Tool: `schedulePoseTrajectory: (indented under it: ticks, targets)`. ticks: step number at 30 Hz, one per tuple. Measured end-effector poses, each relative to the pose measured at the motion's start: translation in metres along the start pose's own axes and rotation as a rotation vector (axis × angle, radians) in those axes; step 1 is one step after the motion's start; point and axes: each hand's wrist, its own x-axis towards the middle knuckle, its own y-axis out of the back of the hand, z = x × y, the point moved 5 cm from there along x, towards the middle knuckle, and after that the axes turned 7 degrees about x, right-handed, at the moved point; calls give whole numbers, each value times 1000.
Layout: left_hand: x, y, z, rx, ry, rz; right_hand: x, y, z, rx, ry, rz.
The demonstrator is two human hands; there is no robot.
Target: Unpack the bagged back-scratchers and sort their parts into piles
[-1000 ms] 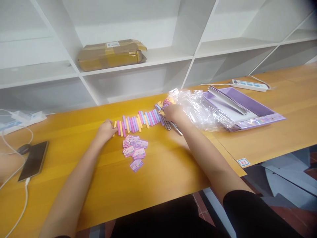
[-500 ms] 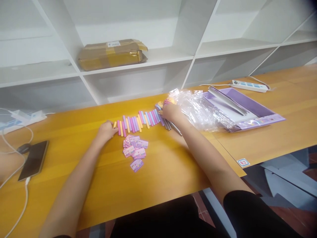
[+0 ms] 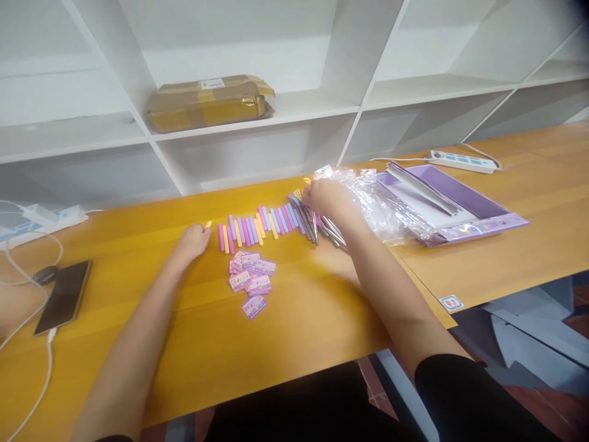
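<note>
My left hand (image 3: 194, 240) is closed on a yellow stick (image 3: 208, 224) whose end pokes out past the fingers, left of the row. A slanting row of pastel pink, purple, blue and yellow sticks (image 3: 251, 231) lies between my hands. At the row's right end, my right hand (image 3: 322, 195) is closed over a pile of metal rods (image 3: 310, 226) with coloured claw-like heads (image 3: 297, 195). A yellow tip shows by its fingertips, but the rest of what they grip is hidden. Small pink and purple printed cards (image 3: 252, 279) lie loosely heaped below the row.
Crumpled clear plastic bags (image 3: 368, 202) lie right of my right hand, against an open purple box (image 3: 488, 202). Power strips (image 3: 462, 161) sit at both sides. A phone on a cable (image 3: 64, 301) lies left. Behind, white shelves hold a taped carton (image 3: 209, 104).
My left hand has drawn back left from the row with the yellow stick. My right hand has shifted slightly, and more metal rods show beneath it.
</note>
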Motion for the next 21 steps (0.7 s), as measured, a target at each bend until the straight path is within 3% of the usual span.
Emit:
schedulePoseTrajectory:
  ticks: [4, 8, 11, 13, 17, 21]
  targets:
    - [-5, 31, -10, -34, -16, 40, -11, 37, 9, 253, 6, 205]
    - [-32, 82, -5, -146, -119, 151, -22, 67, 12, 820, 195, 424]
    - [-70, 122, 16, -118, -333, 315, -29, 74, 6, 1257, 341, 390]
    - [-97, 141, 32, -61, -462, 425, -35, 78, -1, 1409, 392, 352]
    - [-142, 160, 55, -7, -631, 584, -50, 86, -12, 1504, 428, 315]
    - [-164, 165, 64, -42, -693, 695, -62, 88, -21, 1500, 430, 227]
